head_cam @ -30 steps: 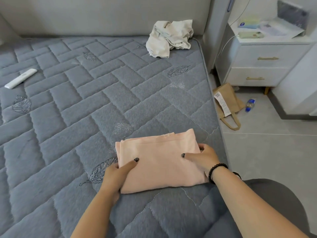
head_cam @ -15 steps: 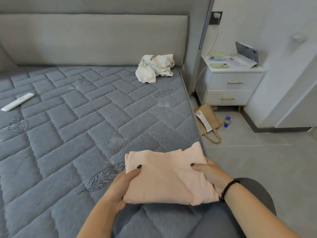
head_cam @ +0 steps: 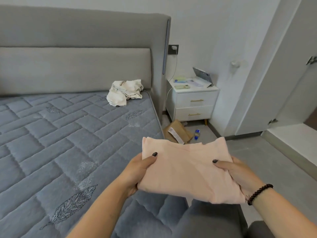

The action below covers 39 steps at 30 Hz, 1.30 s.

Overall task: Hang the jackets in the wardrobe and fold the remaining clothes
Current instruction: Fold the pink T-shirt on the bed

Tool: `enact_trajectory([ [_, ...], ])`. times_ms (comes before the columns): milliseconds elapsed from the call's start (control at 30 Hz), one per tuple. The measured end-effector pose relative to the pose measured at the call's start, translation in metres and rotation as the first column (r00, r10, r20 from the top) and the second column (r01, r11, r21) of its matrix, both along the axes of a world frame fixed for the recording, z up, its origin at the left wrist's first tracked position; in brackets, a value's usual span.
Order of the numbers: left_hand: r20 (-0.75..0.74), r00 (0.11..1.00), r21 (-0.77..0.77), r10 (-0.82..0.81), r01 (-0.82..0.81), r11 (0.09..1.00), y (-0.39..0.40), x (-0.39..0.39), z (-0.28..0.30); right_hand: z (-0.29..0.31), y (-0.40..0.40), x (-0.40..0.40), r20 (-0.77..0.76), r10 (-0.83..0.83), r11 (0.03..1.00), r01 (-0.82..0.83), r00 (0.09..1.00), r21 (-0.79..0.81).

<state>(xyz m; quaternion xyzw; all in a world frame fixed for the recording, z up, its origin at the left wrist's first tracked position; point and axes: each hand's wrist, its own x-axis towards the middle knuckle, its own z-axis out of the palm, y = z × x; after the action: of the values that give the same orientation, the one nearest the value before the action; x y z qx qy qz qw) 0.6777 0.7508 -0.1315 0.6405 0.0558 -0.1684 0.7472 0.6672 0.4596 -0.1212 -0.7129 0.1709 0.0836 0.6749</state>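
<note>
From the head camera, a folded pale pink garment (head_cam: 187, 170) is held up in the air over the right edge of the mattress (head_cam: 65, 134), clear of its surface. The left hand (head_cam: 137, 172) grips the garment's left side, thumb lying on top and the other fingers tucked beneath the fabric. The right hand (head_cam: 240, 174) grips the right side in the same manner, thumb on top, the rest of the fingers under the cloth; a dark beaded bracelet (head_cam: 259, 193) circles that wrist. The garment sags a little between the two hands, and its far edge stands up in two soft peaks.

At the far right corner of the mattress, against the grey padded headboard (head_cam: 75, 69), lies a crumpled cream-white garment (head_cam: 125, 92), unfolded. The mattress is grey and quilted with stitched leaf motifs.

Beside the bed stands a white nightstand (head_cam: 193, 103) with two drawers and brass pulls; several small items sit on its top, too small to tell apart. On the floor between the bed and the nightstand lies a brown paper bag (head_cam: 177, 131), and just beside it a small bottle with a blue cap (head_cam: 197, 134). At the right edge of the view an open white wardrobe door (head_cam: 281, 79) shows, with part of the cabinet's interior behind it.
</note>
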Motion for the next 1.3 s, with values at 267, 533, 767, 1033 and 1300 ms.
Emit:
enact_trajectory([
  [267, 0.031, 0.988, 0.039, -0.150, 0.149, 0.988, -0.094, 0.056, 0.010, 0.012, -0.087, 0.004, 0.020, -0.153, 0.988, 0.153, 0.988, 0.007],
  [533, 0.001, 0.957, 0.058, -0.290, 0.289, 0.956, -0.218, 0.133, 0.005, -0.005, -0.195, 0.044, -0.005, -0.348, 0.935, 0.348, 0.937, 0.066],
  [767, -0.101, 0.941, 0.066, -0.325, 0.332, 0.941, -0.328, 0.219, 0.012, 0.001, -0.290, 0.118, -0.044, -0.411, 0.906, 0.413, 0.911, 0.088],
  [1033, -0.082, 0.916, 0.056, -0.393, 0.398, 0.916, -0.402, 0.287, 0.137, 0.136, -0.361, 0.171, -0.039, -0.475, 0.877, 0.477, 0.879, 0.057],
  [1300, 0.003, 0.881, 0.066, -0.474, 0.473, 0.879, -0.433, 0.338, 0.312, 0.320, -0.384, 0.204, 0.027, -0.509, 0.861, 0.509, 0.860, 0.008],
])
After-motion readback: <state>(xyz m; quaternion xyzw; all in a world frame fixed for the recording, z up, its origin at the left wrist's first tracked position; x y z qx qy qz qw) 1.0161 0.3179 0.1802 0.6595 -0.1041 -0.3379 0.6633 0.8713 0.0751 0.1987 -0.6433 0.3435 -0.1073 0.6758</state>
